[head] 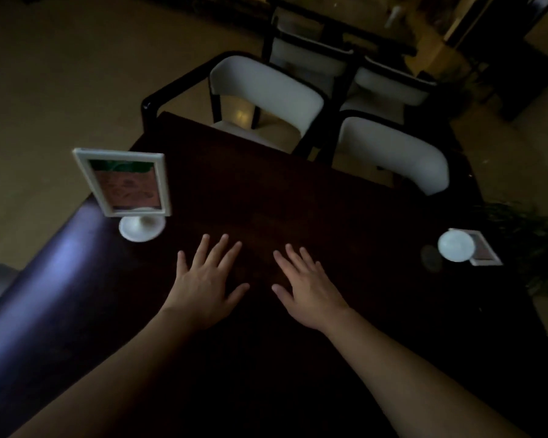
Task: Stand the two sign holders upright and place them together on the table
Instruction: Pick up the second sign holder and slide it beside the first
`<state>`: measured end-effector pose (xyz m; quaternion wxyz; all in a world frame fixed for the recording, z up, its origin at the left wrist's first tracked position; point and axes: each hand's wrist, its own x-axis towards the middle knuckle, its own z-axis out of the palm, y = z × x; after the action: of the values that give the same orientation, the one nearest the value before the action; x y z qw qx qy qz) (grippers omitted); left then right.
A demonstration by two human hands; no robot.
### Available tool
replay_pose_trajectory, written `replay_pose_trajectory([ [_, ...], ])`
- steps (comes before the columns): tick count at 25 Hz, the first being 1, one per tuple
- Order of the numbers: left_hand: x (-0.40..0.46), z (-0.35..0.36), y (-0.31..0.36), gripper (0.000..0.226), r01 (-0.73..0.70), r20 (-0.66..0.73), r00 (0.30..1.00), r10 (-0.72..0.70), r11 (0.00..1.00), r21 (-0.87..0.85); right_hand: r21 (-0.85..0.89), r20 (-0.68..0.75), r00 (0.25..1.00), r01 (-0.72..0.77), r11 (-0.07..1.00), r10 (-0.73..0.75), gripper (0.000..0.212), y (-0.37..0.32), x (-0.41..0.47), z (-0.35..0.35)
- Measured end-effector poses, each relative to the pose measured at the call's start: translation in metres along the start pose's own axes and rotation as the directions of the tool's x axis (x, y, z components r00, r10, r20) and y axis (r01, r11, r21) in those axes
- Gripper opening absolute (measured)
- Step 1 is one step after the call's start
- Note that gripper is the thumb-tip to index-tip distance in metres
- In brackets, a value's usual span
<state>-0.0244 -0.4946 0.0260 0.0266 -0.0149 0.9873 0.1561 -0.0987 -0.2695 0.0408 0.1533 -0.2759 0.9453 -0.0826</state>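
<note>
Head view: white-framed sign holder (125,188) upright, other holder (470,248) toppled.

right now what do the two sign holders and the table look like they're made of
Upright sign holder: likely white plastic, matte; uniform white frame and round moulded foot. Clear pane over the insert could be acrylic or glass.
Fallen sign holder: same white look, round base facing the camera.
Table: probably dark wood or veneer, semi-gloss; a faint sheen, though dim light hides any grain.
</note>
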Motion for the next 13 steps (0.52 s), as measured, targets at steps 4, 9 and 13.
replay_pose_trajectory([
  [4,0.016,0.012,0.069,0.088,-0.063,0.103,0.993,0.062,0.998,-0.002,0.007,-0.095,0.986,-0.136,0.991,0.136,0.068,0.072,-0.044,-0.015],
  [9,0.030,0.041,0.167,0.089,-0.095,0.134,0.986,0.096,0.995,-0.014,0.124,-0.164,0.958,-0.215,0.969,0.234,0.069,0.189,-0.104,-0.033],
  [13,0.039,0.076,0.261,0.091,-0.056,0.147,0.987,0.063,0.997,-0.052,0.222,-0.180,0.932,-0.271,0.936,0.313,0.070,0.296,-0.151,-0.044],
])
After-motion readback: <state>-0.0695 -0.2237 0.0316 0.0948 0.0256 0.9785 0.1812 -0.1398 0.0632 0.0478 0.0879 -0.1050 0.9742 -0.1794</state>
